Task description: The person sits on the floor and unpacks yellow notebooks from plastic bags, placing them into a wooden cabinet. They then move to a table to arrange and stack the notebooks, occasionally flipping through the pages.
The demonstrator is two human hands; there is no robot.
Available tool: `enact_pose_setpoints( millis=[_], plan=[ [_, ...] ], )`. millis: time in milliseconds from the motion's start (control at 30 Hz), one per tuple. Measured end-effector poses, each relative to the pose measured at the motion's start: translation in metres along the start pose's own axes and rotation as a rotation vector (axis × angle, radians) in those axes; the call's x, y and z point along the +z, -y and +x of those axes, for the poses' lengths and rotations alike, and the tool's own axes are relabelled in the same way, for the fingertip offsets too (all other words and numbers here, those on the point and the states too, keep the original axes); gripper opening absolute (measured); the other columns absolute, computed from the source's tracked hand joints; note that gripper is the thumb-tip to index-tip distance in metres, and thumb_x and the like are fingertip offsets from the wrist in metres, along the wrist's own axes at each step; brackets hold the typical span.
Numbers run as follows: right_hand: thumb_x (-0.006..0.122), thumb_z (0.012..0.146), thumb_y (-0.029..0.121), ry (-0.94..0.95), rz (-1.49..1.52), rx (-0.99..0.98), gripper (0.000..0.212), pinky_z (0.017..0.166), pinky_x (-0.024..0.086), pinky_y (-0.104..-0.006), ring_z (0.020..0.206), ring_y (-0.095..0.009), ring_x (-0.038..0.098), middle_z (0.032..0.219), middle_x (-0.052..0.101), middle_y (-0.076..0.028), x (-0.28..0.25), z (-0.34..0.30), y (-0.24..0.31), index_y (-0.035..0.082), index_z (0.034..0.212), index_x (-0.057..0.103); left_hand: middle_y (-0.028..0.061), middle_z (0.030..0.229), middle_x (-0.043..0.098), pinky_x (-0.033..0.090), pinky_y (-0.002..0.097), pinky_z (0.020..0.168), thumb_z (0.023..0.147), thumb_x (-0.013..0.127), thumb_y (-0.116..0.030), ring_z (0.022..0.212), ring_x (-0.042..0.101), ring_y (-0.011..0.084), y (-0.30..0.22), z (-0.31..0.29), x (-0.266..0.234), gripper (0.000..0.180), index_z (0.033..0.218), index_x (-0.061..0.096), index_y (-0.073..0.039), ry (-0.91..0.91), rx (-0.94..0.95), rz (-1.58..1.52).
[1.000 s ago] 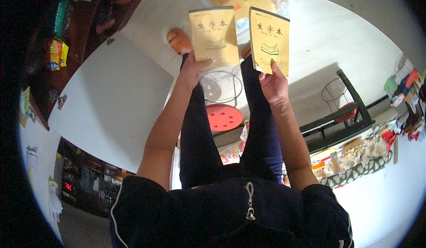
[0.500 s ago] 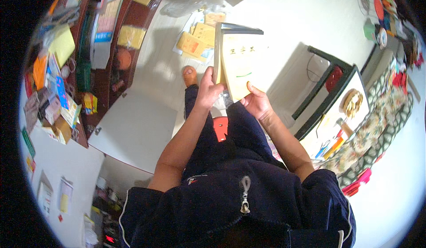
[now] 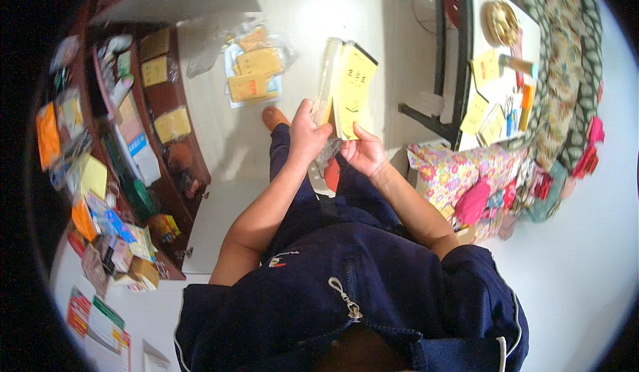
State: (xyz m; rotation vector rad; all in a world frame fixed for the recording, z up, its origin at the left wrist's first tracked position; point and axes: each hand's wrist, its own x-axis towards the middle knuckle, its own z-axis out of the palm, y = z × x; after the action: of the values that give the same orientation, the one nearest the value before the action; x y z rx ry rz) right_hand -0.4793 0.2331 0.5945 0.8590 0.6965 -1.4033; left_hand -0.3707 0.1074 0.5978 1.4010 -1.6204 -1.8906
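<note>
In front of my body, I hold a small stack of yellow booklets with both hands. My left hand (image 3: 310,135) is closed around the left part, a booklet in a clear plastic sleeve (image 3: 327,79). My right hand (image 3: 365,152) pinches the lower edge of the yellow booklet (image 3: 355,92) beside it, thumb on its cover. Dark writing marks that cover, and a black strip runs along its far edge. Crumpled clear plastic hangs below the stack between my hands. Part of my right hand's fingers is hidden behind the booklet.
Yellow packets (image 3: 249,87) lie on papers and plastic on the floor ahead. To the left stands an open dark-red cabinet (image 3: 190,122) with packed shelves. A white-topped table (image 3: 480,29) at right bears a basket (image 3: 502,22) and yellow booklets. A flowered cloth (image 3: 442,172) lies nearer.
My view has turned, so the table sits farther up and the floor packets farther left. Both hands keep hold of the booklets, which have tilted and show the cover more plainly.
</note>
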Motion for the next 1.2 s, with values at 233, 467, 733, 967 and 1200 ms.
enact_pose_setpoints(
  millis=[233, 467, 733, 967, 1200],
  plan=[
    [0.053, 0.087, 0.018, 0.018, 0.071, -0.126, 0.026, 0.061, 0.05, -0.0227, 0.067, -0.013, 0.059, 0.09, 0.062, -0.008, -0.045, -0.025, 0.052, 0.004, 0.11, 0.05, 0.0071, 0.087, 0.058, 0.044, 0.0256, 0.071, 0.069, 0.061, -0.001, 0.08, 0.055, 0.012, 0.017, 0.005, 0.088, 0.025, 0.089, 0.047, 0.0, 0.122, -0.074, -0.141],
    [0.05, 0.089, 0.018, 0.02, 0.088, -0.229, 0.023, 0.062, 0.049, -0.0207, 0.072, -0.011, 0.06, 0.093, 0.062, -0.007, -0.109, -0.055, 0.163, 0.004, 0.108, 0.052, 0.0045, 0.084, 0.054, 0.043, 0.0234, 0.07, 0.072, 0.063, -0.003, 0.078, 0.051, 0.0097, 0.006, 0.027, 0.223, 0.021, 0.085, 0.046, -0.002, 0.261, -0.119, -0.082],
    [0.054, 0.086, 0.017, -0.251, -0.174, -0.626, 0.026, 0.059, 0.045, -0.0226, 0.069, -0.011, 0.057, 0.092, 0.061, -0.004, -0.165, -0.173, 0.335, 0.004, 0.108, 0.052, 0.012, 0.097, 0.056, 0.048, 0.0296, 0.079, 0.076, 0.051, 0.007, 0.091, 0.057, 0.0187, -0.034, 0.031, 0.453, 0.022, 0.096, 0.044, 0.0, 0.458, -0.328, -0.513],
    [0.057, 0.084, 0.016, -0.436, -0.09, -0.922, 0.023, 0.054, 0.044, -0.0225, 0.062, -0.011, 0.055, 0.081, 0.061, -0.005, -0.219, -0.21, 0.474, 0.002, 0.102, 0.056, 0.0135, 0.099, 0.057, 0.05, 0.0322, 0.078, 0.081, 0.052, 0.0, 0.09, 0.058, 0.0216, -0.044, 0.075, 0.64, 0.019, 0.098, 0.045, 0.0, 0.705, -0.491, -0.593],
    [0.055, 0.086, 0.014, -0.392, 0.006, -0.874, 0.022, 0.058, 0.048, -0.024, 0.068, -0.014, 0.058, 0.086, 0.062, -0.009, -0.246, -0.194, 0.589, -0.001, 0.103, 0.055, 0.0142, 0.099, 0.058, 0.05, 0.0379, 0.08, 0.081, 0.051, -0.004, 0.092, 0.059, 0.025, -0.039, 0.152, 0.75, 0.018, 0.098, 0.045, -0.003, 0.682, -0.548, -0.471]
  ],
)
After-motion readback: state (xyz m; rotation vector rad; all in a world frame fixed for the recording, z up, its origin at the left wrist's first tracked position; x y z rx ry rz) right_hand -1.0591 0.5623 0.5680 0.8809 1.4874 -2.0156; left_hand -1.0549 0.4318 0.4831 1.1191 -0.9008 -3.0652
